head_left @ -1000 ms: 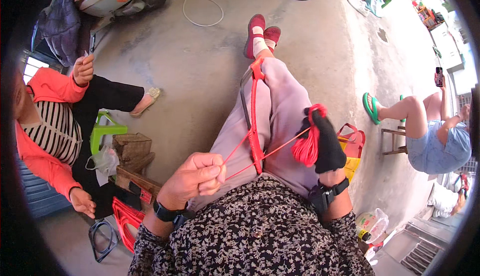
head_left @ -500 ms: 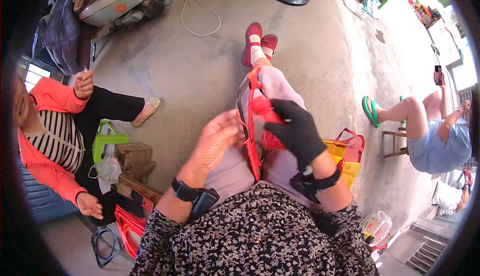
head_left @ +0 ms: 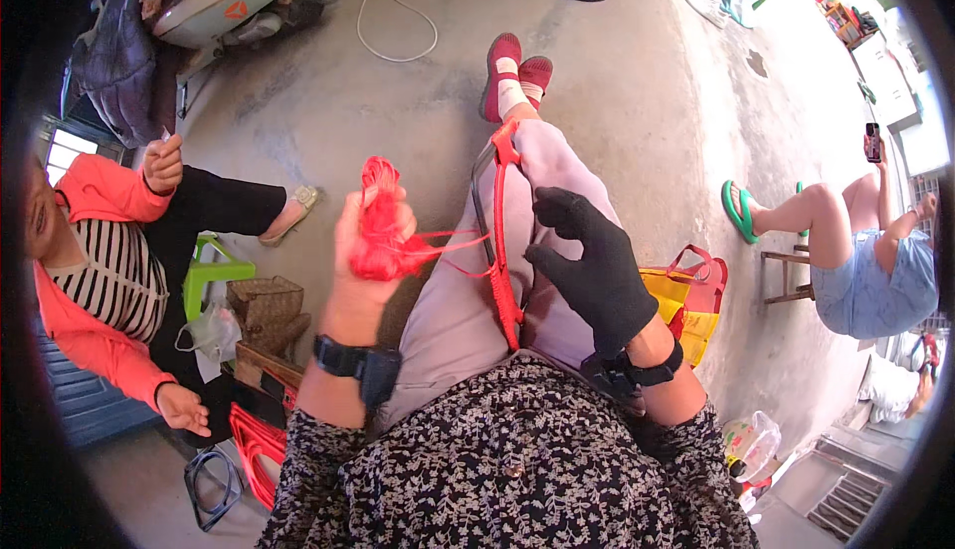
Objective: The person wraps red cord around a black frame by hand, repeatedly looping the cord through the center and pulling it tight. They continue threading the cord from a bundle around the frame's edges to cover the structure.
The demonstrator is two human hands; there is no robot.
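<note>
My bare left hand [head_left: 348, 243] is closed on a bundle of red cord [head_left: 383, 221], held left of my knees. Loose strands run from the bundle rightward to a narrow frame [head_left: 501, 261] that lies lengthwise along my legs. One side of the frame is dark and bare, while the other is wrapped in red. Over my right thigh, my right hand [head_left: 597, 275] wears a black glove. Its fingers are curved and apart beside the frame, with nothing in them.
A seated person in a coral jacket [head_left: 104, 221] is at the left, near a green stool [head_left: 214, 271], a woven basket [head_left: 264, 310] and red frames [head_left: 257, 450]. A yellow-and-red bag [head_left: 686, 295] stands right of my legs. Another person in blue shorts [head_left: 856, 271] sits farther right.
The red bundle has passed from my right hand across the frame to my left hand, which has moved up and left. My gloved hand has let go and its fingers have spread.
</note>
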